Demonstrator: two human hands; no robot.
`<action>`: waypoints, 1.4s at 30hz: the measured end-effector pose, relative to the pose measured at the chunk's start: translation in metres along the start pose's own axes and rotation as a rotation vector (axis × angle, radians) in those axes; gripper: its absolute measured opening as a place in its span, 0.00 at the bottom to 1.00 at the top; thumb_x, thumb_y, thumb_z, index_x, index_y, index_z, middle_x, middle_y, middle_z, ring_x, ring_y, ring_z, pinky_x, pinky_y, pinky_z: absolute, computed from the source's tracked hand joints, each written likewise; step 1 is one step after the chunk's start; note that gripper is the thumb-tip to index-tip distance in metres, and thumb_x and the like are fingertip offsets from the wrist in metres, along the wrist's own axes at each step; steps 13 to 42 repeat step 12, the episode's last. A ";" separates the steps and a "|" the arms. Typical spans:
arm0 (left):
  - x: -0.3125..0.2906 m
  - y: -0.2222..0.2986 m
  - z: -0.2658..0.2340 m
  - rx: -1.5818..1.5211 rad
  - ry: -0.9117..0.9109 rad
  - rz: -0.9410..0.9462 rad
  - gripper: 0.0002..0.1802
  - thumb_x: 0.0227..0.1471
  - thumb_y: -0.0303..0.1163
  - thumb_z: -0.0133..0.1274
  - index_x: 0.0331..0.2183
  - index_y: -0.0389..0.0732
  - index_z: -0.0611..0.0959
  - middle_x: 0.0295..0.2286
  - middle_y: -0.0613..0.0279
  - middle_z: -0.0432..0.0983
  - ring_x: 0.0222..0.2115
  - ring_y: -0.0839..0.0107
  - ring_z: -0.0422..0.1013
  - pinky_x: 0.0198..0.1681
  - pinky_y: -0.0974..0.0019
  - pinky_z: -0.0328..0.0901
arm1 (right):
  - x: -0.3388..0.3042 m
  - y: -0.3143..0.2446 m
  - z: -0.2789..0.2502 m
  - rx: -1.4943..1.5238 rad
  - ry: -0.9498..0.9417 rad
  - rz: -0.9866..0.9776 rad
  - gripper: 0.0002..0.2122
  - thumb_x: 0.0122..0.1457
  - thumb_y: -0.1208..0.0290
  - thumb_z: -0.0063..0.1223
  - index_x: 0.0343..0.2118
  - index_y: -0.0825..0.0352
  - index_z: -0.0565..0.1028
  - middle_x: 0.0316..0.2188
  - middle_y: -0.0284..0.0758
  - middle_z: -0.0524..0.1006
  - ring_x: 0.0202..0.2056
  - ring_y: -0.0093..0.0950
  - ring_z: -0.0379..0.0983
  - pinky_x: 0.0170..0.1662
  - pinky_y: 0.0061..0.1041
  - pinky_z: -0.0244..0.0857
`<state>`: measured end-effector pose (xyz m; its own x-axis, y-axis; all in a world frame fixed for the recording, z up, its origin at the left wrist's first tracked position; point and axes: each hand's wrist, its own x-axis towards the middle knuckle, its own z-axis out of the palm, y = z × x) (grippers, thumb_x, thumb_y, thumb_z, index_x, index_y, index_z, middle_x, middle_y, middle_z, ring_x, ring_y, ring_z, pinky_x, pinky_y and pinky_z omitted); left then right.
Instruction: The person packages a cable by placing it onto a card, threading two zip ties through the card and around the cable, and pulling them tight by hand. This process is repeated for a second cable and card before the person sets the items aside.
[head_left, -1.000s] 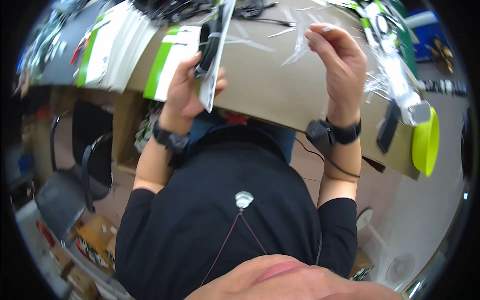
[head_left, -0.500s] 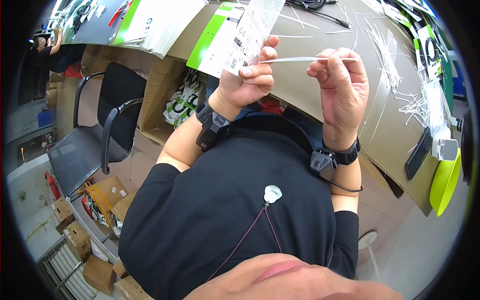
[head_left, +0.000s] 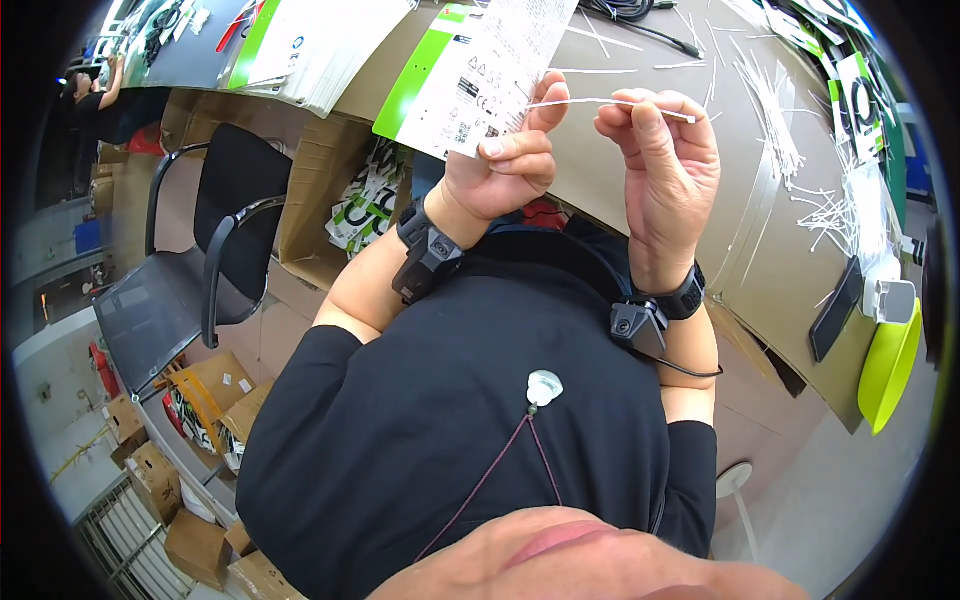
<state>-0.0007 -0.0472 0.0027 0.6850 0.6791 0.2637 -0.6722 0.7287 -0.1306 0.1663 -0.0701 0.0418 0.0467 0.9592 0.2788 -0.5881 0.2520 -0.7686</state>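
My left hand [head_left: 503, 165] is closed on a white and green printed card [head_left: 480, 80], held tilted above the table's near edge. Between the thumb and fingers of my right hand [head_left: 668, 170] a thin white cable tie [head_left: 600, 101] is pinched. Its small head sticks out on the right of my fingers, and its thin end reaches left to the card beside my left fingertips. Whether that end passes through the card cannot be made out.
Loose white cable ties [head_left: 770, 120] lie at the right of the table [head_left: 735, 225]. Black coiled cables [head_left: 625, 10] rest at the far side. A phone [head_left: 836, 308] and a lime-green tray [head_left: 890, 375] are at the right edge. A stack of cards [head_left: 330, 55] sits left, above a chair [head_left: 235, 210].
My right hand has moved a little left and toward the card with the cable tie. The tie has turned, and its head now shows. The card has shifted slightly right.
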 end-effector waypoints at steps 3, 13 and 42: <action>0.000 0.000 -0.001 -0.002 -0.014 -0.002 0.30 0.59 0.50 0.40 0.52 0.35 0.67 0.49 0.50 0.71 0.17 0.85 0.67 0.19 0.84 0.60 | -0.001 0.001 0.001 -0.012 0.007 0.003 0.05 0.60 0.77 0.49 0.39 0.68 0.71 0.36 0.41 0.77 0.36 0.29 0.76 0.43 0.29 0.72; -0.002 -0.002 -0.004 0.086 0.015 0.080 0.29 0.59 0.50 0.41 0.54 0.39 0.68 0.50 0.54 0.70 0.19 0.82 0.69 0.23 0.81 0.62 | -0.004 0.009 0.006 -0.070 -0.045 0.053 0.06 0.59 0.78 0.49 0.40 0.69 0.71 0.37 0.42 0.77 0.37 0.30 0.76 0.44 0.29 0.71; -0.002 -0.002 -0.004 0.086 0.015 0.080 0.29 0.59 0.50 0.41 0.54 0.39 0.68 0.50 0.54 0.70 0.19 0.82 0.69 0.23 0.81 0.62 | -0.004 0.009 0.006 -0.070 -0.045 0.053 0.06 0.59 0.78 0.49 0.40 0.69 0.71 0.37 0.42 0.77 0.37 0.30 0.76 0.44 0.29 0.71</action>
